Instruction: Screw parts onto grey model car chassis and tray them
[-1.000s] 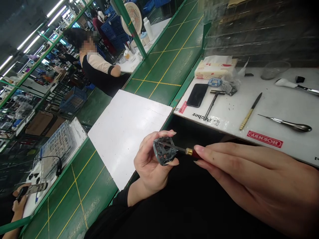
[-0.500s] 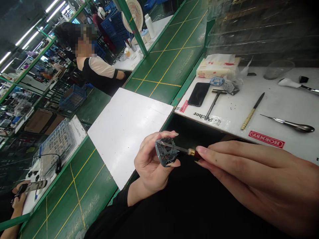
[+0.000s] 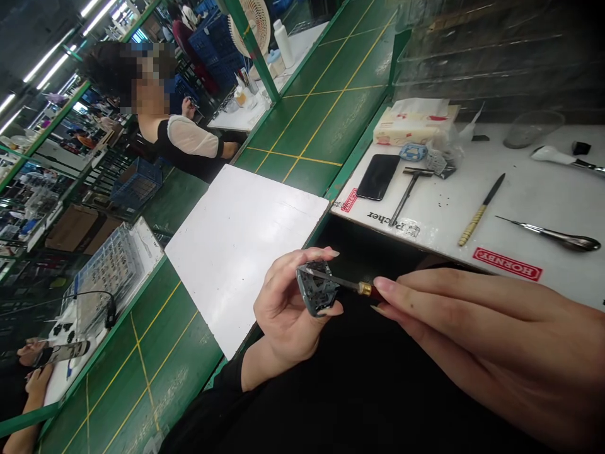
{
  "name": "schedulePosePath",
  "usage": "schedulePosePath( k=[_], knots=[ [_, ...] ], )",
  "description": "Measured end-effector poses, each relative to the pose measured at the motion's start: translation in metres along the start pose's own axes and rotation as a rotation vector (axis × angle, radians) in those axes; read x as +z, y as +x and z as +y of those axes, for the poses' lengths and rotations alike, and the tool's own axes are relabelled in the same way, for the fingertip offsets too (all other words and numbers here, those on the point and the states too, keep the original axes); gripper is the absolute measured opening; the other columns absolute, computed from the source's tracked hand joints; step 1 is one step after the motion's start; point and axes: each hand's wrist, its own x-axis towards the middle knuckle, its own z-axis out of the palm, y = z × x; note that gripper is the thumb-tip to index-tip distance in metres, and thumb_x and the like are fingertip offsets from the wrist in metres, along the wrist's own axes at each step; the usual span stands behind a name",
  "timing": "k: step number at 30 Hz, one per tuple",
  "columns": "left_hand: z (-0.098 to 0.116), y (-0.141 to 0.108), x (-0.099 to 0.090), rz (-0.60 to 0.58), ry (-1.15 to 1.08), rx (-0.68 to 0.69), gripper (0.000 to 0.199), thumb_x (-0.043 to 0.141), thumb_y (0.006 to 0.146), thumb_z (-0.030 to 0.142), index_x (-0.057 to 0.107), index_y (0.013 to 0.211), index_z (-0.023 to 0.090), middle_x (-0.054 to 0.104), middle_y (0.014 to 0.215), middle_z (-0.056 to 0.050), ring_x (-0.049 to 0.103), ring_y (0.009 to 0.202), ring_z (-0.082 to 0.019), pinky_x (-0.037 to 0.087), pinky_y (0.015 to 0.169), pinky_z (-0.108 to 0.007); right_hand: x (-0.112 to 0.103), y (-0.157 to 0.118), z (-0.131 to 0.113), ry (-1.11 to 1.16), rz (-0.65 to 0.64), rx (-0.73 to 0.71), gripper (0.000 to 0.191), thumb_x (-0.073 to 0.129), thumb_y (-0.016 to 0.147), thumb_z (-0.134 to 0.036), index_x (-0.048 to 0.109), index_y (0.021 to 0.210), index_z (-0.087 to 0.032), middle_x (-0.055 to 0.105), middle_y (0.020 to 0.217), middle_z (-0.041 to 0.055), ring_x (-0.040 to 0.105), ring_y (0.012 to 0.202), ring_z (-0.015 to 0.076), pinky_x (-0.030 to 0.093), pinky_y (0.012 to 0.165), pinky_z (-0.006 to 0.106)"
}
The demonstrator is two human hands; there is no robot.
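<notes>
Just beside the white board (image 3: 236, 252), the left hand (image 3: 286, 309) pinches a grey pedal (image 3: 317, 289) between thumb and fingers. The right hand (image 3: 477, 334) pinches a screwdriver (image 3: 347, 284) against it, the handle mostly hidden by the fingers.

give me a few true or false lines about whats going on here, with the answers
1. The left hand holds a metal pedal. True.
2. The right hand holds a screwdriver whose shaft reaches into the pedal. True.
3. The screwdriver has a yellow handle. False: the part that shows is dark red.
4. A phone lies on the large white board. False: it lies on the white bench top, near a tissue pack.
5. A person in a black top with white sleeves is at another bench. True.
</notes>
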Motion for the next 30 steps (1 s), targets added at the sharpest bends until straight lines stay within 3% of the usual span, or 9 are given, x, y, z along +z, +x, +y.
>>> schedulePosePath(
  k=[5,9,14,18,23,27,29,30],
  knots=[
    [0.006,0.002,0.000,0.001,-0.012,-0.027,0.067,0.107,0.106,0.035,0.084,0.168,0.030,0.086,0.148,-0.012,0.093,0.131,-0.035,0.078,0.121,-0.058,-0.006,0.000,-0.002,-0.063,-0.078,-0.072,0.056,0.080,0.116,0.000,0.079,0.167,-0.023,0.096,0.133,0.0058,0.096,0.106,0.0244,0.084,0.098,0.031],
    [0.007,0.001,0.000,0.009,0.009,-0.050,0.067,0.108,0.105,0.039,0.085,0.168,0.033,0.086,0.148,-0.012,0.093,0.130,-0.036,0.078,0.119,-0.061,-0.007,0.001,-0.003,-0.072,-0.060,-0.025,0.052,0.081,0.116,-0.002,0.083,0.161,-0.028,0.097,0.132,0.0031,0.097,0.104,0.0246,0.085,0.099,0.033],
    [0.008,0.001,0.000,0.001,0.013,-0.032,0.067,0.108,0.105,0.038,0.085,0.168,0.033,0.087,0.149,-0.011,0.093,0.129,-0.036,0.079,0.119,-0.059,-0.004,0.005,-0.002,-0.015,-0.066,-0.040,0.044,0.080,0.117,0.000,0.083,0.154,-0.024,0.096,0.126,0.0034,0.096,0.103,0.0206,0.083,0.099,0.029],
    [0.009,0.004,0.001,0.001,0.015,-0.009,0.066,0.108,0.105,0.037,0.086,0.166,0.030,0.087,0.148,-0.011,0.094,0.128,-0.035,0.079,0.120,-0.059,-0.002,0.007,-0.004,0.040,-0.054,0.018,0.043,0.082,0.118,-0.001,0.083,0.152,-0.027,0.095,0.121,0.0008,0.095,0.100,0.0193,0.082,0.090,0.028],
    [0.005,0.002,0.000,0.004,0.049,-0.010,0.066,0.109,0.104,0.044,0.086,0.165,0.036,0.087,0.145,-0.009,0.094,0.126,-0.035,0.079,0.118,-0.061,-0.002,0.009,-0.004,0.057,-0.045,0.015,0.038,0.084,0.117,-0.004,0.086,0.147,-0.028,0.094,0.114,-0.0005,0.093,0.093,0.0180,0.079,0.083,0.025],
    [0.002,0.000,0.002,0.028,-0.098,-0.202,0.057,0.107,0.104,0.042,0.089,0.158,0.037,0.089,0.141,-0.010,0.093,0.126,-0.035,0.080,0.115,-0.058,-0.005,0.007,0.011,-0.014,-0.116,-0.001,0.030,0.082,0.121,-0.012,0.087,0.145,-0.029,0.096,0.116,0.0025,0.093,0.091,0.0204,0.080,0.087,0.029],
    [0.002,0.003,0.003,0.114,-0.218,-0.353,0.048,0.107,0.104,0.039,0.092,0.150,0.035,0.090,0.137,-0.008,0.093,0.122,-0.029,0.080,0.116,-0.052,-0.009,-0.002,0.029,-0.043,-0.133,0.011,0.024,0.081,0.121,-0.014,0.089,0.141,-0.026,0.097,0.116,0.0032,0.094,0.094,0.0197,0.078,0.092,0.027],
    [0.001,0.006,0.003,0.173,-0.264,-0.431,0.047,0.109,0.102,0.038,0.093,0.146,0.034,0.090,0.139,-0.007,0.093,0.121,-0.027,0.080,0.117,-0.049,-0.012,-0.009,0.041,-0.090,-0.129,0.083,0.021,0.079,0.123,-0.017,0.090,0.139,-0.025,0.097,0.119,0.0044,0.095,0.100,0.0210,0.078,0.097,0.030]
  ],
)
